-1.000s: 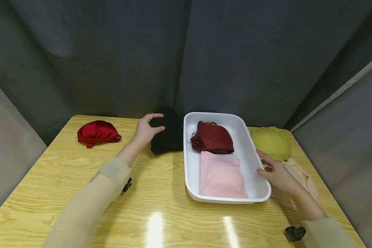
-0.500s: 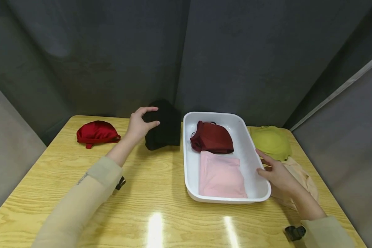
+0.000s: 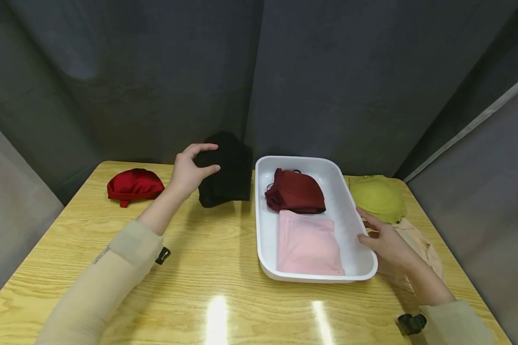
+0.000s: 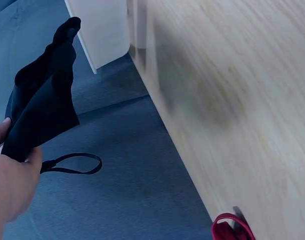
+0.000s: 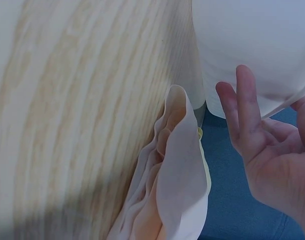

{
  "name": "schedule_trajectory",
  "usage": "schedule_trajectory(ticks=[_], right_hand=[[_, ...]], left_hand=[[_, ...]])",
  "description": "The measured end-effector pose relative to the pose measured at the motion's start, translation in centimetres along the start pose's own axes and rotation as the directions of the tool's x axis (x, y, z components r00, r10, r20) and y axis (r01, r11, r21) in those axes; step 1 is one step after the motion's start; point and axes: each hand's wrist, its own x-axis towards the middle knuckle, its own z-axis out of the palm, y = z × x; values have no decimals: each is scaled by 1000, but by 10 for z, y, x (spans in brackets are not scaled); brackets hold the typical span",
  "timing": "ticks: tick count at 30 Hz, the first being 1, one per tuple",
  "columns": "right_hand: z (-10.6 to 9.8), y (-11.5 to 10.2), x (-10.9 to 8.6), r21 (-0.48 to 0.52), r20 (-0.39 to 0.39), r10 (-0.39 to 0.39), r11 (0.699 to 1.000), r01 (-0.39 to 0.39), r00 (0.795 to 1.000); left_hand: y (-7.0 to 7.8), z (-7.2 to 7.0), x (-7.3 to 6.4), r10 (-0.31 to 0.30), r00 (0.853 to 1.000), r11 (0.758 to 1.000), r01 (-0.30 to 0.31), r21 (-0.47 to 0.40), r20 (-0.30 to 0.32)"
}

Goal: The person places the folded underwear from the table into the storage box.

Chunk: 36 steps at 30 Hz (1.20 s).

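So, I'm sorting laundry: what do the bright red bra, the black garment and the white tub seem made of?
Bright red bra: probably satin, given its glossy highlights. Black garment in the left hand: soft matte cloth, folding with almost no shine; fibre unclear. White tub: likely hard plastic, smooth and slightly glossy, with a rounded rim and faint reflections.

lettering [image 3: 101,255] on the left sleeve [image 3: 105,282] — too small to read.

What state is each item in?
White rectangular tray: upright, gripped by right hand
Black cloth garment: pinched by left hand
Maroon cloth garment: folded, in tray
Pink cloth garment: folded, in tray
Shiny red domed garment: on table
Yellow-green cloth garment: on table
Beige cloth garment: folded
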Motion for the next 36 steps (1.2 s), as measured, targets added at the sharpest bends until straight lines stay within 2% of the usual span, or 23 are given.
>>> schedule_trajectory(ticks=[5, 17, 27, 36], right_hand=[[1, 0, 1, -11, -2, -8, 1000, 8, 1000], [1, 2, 1, 3, -5, 2, 1000, -2, 1000], [2, 0, 1, 14, -5, 2, 1000, -2, 1000], [2, 0, 1, -4, -7, -16, 1000, 16, 1000]], left_hand=[[9, -4, -5, 16, 1000, 1000, -16, -19, 3], [28, -10, -17, -22, 1000, 998, 23, -51, 18], [44, -4, -32, 23, 999, 995, -19, -103, 43], [54, 6, -44, 76, 997, 978, -70, -194, 22]])
